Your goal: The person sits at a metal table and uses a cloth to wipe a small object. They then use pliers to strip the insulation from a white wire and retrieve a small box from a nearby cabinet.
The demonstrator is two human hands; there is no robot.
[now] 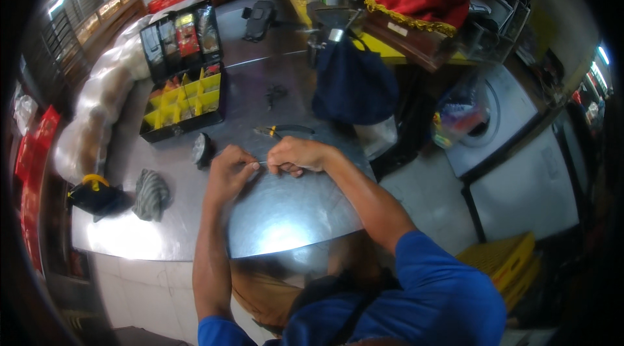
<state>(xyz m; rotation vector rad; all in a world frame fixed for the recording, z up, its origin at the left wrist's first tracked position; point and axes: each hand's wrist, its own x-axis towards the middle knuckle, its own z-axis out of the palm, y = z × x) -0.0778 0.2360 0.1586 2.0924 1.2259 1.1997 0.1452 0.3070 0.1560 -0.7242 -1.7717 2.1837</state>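
Over the metal table my left hand (233,169) and my right hand (296,154) are close together, both closed in a pinch. Between their fingertips runs a short, thin, wire-like piece (262,163), too small to identify. Just beyond my right hand lies a pair of pliers (292,129) with dark handles and yellow marks. A round dark object with a pale face (199,150) stands beside my left hand. Farther off, an opened black case (184,128) shows yellow compartments with small parts in them.
The shiny metal table (286,209) has a striped grey cloth (151,194) and a black pouch (97,196) at its left. A navy bag (354,83) hangs at the right. Wrapped white bundles (81,144) line the left side. A phone holder (259,20) stands at the back, near a seated person.
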